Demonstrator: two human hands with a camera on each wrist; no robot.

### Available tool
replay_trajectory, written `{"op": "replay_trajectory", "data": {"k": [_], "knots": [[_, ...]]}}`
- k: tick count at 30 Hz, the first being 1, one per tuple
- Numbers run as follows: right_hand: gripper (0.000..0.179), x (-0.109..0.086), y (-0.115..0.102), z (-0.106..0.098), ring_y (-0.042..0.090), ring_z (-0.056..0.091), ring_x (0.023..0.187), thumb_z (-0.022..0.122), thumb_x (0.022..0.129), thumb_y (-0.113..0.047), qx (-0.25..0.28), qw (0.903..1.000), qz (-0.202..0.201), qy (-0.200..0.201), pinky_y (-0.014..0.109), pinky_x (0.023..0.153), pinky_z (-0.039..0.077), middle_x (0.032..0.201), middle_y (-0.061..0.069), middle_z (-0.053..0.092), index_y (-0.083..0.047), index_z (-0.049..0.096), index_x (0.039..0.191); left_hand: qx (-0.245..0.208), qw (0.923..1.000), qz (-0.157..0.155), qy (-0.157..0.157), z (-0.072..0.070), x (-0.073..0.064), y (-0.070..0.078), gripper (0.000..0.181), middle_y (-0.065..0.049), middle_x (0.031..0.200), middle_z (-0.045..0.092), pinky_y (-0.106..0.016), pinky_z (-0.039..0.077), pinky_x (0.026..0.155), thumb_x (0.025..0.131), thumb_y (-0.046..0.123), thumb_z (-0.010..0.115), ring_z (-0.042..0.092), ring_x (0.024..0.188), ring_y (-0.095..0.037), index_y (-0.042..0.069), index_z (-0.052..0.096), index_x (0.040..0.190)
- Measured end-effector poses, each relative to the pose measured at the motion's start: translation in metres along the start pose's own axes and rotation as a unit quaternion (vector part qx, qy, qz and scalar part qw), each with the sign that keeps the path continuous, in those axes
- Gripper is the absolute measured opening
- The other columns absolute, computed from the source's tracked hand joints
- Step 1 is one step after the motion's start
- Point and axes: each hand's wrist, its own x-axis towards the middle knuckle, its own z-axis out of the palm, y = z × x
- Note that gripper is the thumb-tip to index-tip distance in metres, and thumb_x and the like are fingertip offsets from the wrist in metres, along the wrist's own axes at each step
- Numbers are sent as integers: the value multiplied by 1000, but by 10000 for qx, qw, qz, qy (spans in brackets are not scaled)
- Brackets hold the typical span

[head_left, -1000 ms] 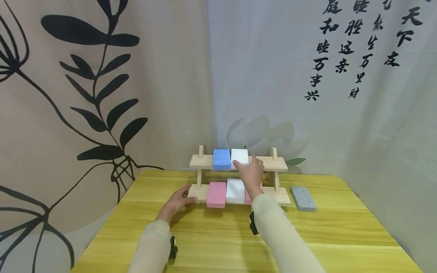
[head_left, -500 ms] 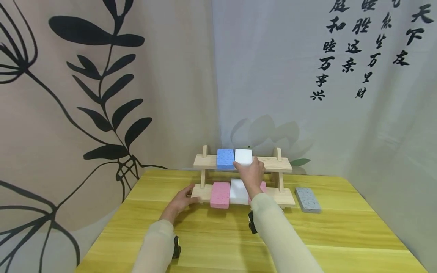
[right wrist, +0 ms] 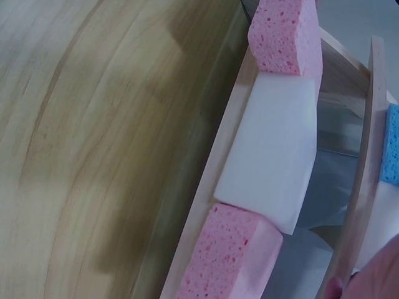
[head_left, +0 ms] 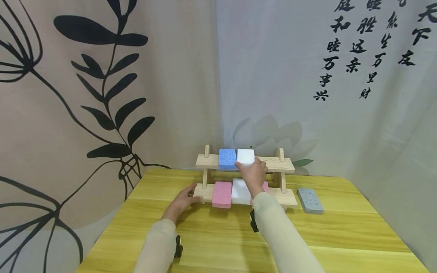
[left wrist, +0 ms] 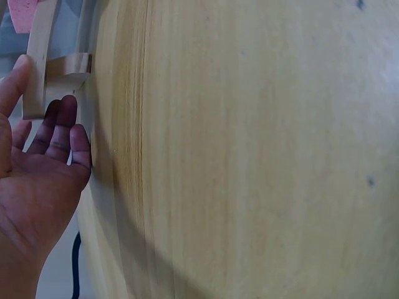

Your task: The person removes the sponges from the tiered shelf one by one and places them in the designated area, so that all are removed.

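A two-tier wooden rack [head_left: 203,192] stands on the table. My left hand [head_left: 181,201] holds the left end of its lower board, thumb on one side and fingers on the other; the left wrist view shows the board end [left wrist: 36,75] between them. On the upper board, a blue sponge [head_left: 227,159] sits beside a white sponge [head_left: 246,156]. My right hand [head_left: 254,174] grips that white sponge, thumb at its left and fingers at its right. The lower board bears a pink sponge [head_left: 222,194], a white sponge [head_left: 240,191] and another pink sponge [right wrist: 227,252], partly hidden by my right hand.
A grey sponge [head_left: 310,201] lies flat on the yellow wooden table [head_left: 218,239], to the right of the rack. Behind the table hangs a printed cloth [head_left: 184,87] with plant drawings and writing. A dark cable [left wrist: 76,268] shows beyond the table edge.
The whole scene has shifted slightly rightward in the head view. Both hands keep nearly the same places on the rack and the white sponge.
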Motion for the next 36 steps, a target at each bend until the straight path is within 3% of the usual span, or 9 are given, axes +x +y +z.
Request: {"op": "replay_trajectory", "data": {"k": [13, 19, 27, 36], "knots": [[82, 1, 6, -6, 37, 42, 116, 77, 80, -45, 381, 9993, 11, 20, 50, 96, 40, 126, 23, 48, 4, 47, 138, 45, 10000, -76, 4, 2, -1, 2, 78, -22, 135, 50, -53, 42, 99, 92, 19, 73, 53, 115, -33, 9, 30, 156], [75, 1, 10, -13, 36, 44, 116, 78, 81, -39, 653, 9976, -218, 28, 49, 96, 41, 126, 23, 49, 5, 50, 136, 90, 10000, -7, -2, 1, 1, 2, 78, -23, 135, 50, -51, 45, 97, 92, 19, 72, 54, 115, -34, 8, 30, 156], [75, -1, 20, -33, 34, 48, 115, 77, 83, -40, 826, 9953, -429, -254, 49, 98, 42, 131, 21, 47, 1, 48, 140, -9, 10000, 44, -54, -2, -1, 3, 78, -24, 133, 51, -51, 45, 96, 92, 17, 73, 55, 113, -34, 6, 29, 156], [81, -7, 52, -68, 35, 49, 116, 75, 84, -41, 932, 9917, -666, -587, 50, 97, 45, 135, 21, 47, -1, 42, 146, 79, 9999, 44, -81, 0, 0, 3, 78, -22, 131, 52, -51, 43, 98, 92, 19, 72, 55, 111, -31, 7, 30, 156]]}}
